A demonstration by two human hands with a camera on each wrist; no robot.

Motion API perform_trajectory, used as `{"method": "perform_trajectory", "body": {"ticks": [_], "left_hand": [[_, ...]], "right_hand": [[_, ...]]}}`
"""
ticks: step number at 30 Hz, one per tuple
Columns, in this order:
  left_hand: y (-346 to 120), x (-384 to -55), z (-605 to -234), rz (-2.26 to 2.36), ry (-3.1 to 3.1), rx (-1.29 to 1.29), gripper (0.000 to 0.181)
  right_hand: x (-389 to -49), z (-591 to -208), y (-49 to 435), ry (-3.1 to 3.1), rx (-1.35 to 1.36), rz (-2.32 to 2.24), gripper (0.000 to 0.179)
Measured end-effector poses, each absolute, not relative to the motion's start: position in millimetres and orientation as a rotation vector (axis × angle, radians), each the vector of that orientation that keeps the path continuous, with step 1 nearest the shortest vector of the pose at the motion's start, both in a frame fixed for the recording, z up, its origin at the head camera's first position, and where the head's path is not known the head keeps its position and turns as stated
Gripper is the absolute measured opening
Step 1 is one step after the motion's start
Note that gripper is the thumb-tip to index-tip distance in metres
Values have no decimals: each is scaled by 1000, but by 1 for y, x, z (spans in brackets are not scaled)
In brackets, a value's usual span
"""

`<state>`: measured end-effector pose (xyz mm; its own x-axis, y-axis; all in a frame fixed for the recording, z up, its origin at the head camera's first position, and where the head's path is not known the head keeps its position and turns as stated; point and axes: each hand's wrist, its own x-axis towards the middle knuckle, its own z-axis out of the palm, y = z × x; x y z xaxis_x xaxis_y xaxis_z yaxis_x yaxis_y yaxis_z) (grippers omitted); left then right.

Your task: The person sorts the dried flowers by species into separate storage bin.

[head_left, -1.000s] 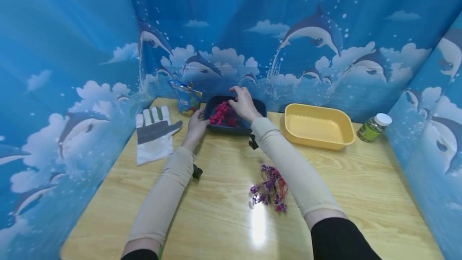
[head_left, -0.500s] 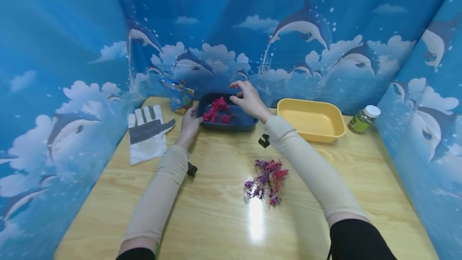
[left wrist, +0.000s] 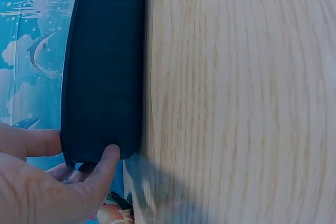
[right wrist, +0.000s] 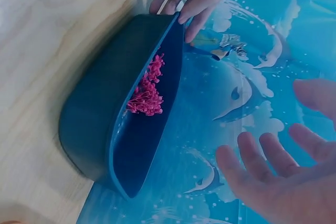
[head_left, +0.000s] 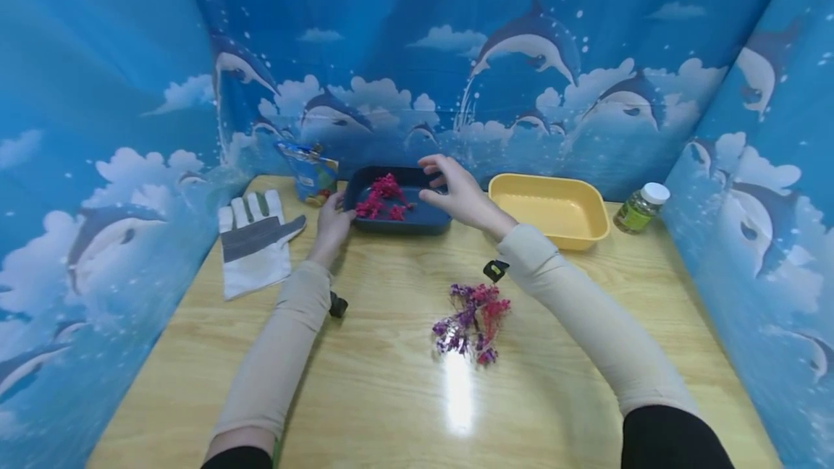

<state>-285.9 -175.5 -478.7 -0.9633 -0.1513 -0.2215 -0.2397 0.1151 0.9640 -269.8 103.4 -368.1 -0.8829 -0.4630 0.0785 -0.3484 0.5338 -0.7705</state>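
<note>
A dark blue rectangular tray (head_left: 407, 226) stands by the back wall with small sprigs of pink dried flowers (head_left: 374, 204) lying in its left part. My left hand (head_left: 334, 224) grips the tray's left end; in the left wrist view its thumb and fingers lie about the corner of the tray (left wrist: 105, 72). Above the tray's right side hovers my right hand (head_left: 461, 195), fingers apart and loosely bent, holding nothing. The right wrist view shows those spread fingers (right wrist: 278, 156) clear of the tray. On the table nearer me lies a bunch of purple and pink dried flowers (head_left: 470, 320).
A yellow tray (head_left: 550, 241) stands right of the blue one, with a white-capped jar (head_left: 641, 207) beyond it. Left of the blue tray are a blue pouch (head_left: 309, 174) and a white-and-grey work glove (head_left: 255, 244). A dolphin-print curtain (head_left: 391, 56) surrounds the table.
My right hand has drawn up and back to the right from over the pink flowers, fingers spreading. The left hand keeps its hold on the tray. The head view has shifted slightly.
</note>
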Motion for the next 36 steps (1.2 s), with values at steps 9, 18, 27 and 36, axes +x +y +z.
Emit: {"method": "perform_trajectory", "body": {"ticks": [9, 18, 27, 36], "left_hand": [[-176, -285, -480, 1959, 2334, -389, 63], [-172, -281, -477, 1970, 2336, -392, 62], [-172, -279, -475, 1957, 2302, -395, 65], [-171, -281, -475, 1944, 2328, -407, 63]], "right_hand": [[-245, -375, 129, 2681, -577, -1309, 67], [-218, -386, 163, 2676, -470, -1211, 73], [-191, -395, 185, 2627, -493, -1182, 80], [-167, -407, 195, 2614, -430, -1112, 92]]}}
